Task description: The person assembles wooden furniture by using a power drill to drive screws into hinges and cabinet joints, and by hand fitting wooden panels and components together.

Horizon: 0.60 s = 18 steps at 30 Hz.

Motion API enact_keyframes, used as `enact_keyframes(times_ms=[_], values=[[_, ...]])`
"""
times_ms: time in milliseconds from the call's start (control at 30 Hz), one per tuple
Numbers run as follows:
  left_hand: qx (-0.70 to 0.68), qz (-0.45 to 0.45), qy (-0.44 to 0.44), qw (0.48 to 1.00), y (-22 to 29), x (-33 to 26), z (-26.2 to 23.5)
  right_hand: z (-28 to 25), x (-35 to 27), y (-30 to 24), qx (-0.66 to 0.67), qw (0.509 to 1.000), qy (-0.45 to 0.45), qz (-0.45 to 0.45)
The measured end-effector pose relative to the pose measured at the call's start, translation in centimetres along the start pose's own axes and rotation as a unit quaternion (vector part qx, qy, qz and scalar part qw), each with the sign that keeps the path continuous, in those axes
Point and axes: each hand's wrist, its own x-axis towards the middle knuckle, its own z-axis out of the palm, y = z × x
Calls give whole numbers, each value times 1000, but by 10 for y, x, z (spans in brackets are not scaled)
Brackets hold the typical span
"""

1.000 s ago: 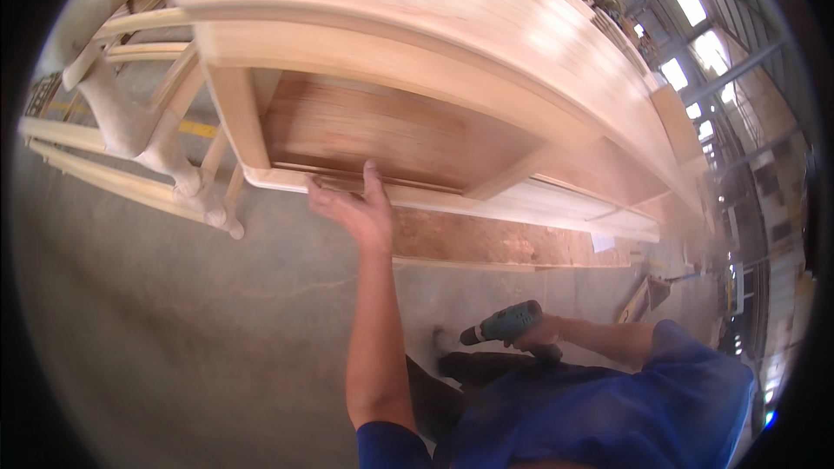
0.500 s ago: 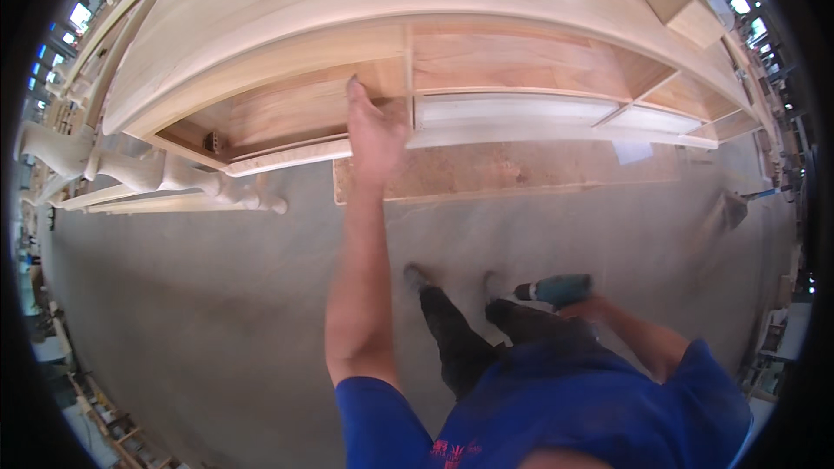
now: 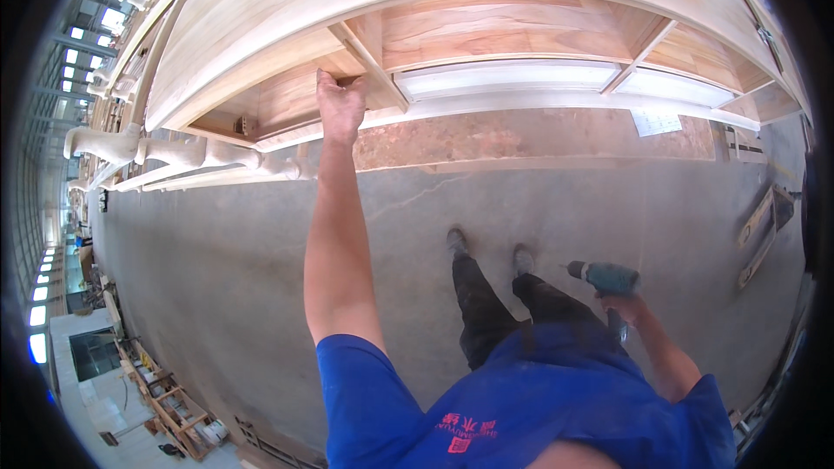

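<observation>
A long pale wooden cabinet (image 3: 287, 30) with open compartments stands in front of me. My left hand (image 3: 341, 110) reaches into its left compartment, close to a wooden divider (image 3: 369, 56). The thumb points up and the fingers are curled; whatever lies between them is hidden. A small dark fitting (image 3: 241, 126) shows at that compartment's left end. By my right hip, my right hand (image 3: 621, 304) grips a teal cordless drill (image 3: 611, 278) by its handle, the bit pointing left, well away from the cabinet.
A flat board (image 3: 521, 139) lies low along the cabinet's front, with a white paper sheet (image 3: 656, 122) at its right. Turned wooden legs (image 3: 174, 154) stick out at left. A wooden frame piece (image 3: 757, 234) lies on the floor at right; a wooden rack (image 3: 178, 404) stands lower left.
My view has shifted, showing more of the hall at left. My left hand has moved left along the compartment, away from the divider. The drill stays in my right hand.
</observation>
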Motion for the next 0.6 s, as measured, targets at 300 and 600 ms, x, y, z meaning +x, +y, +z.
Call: enact_keyframes(times_ms=[300,600], values=[[61,37,123,990,35,1,38,30,20,-47,14,998,-55,-21],[-43,51,49,997,10,8,14,86,34,-102,-14,997,-75,-11]])
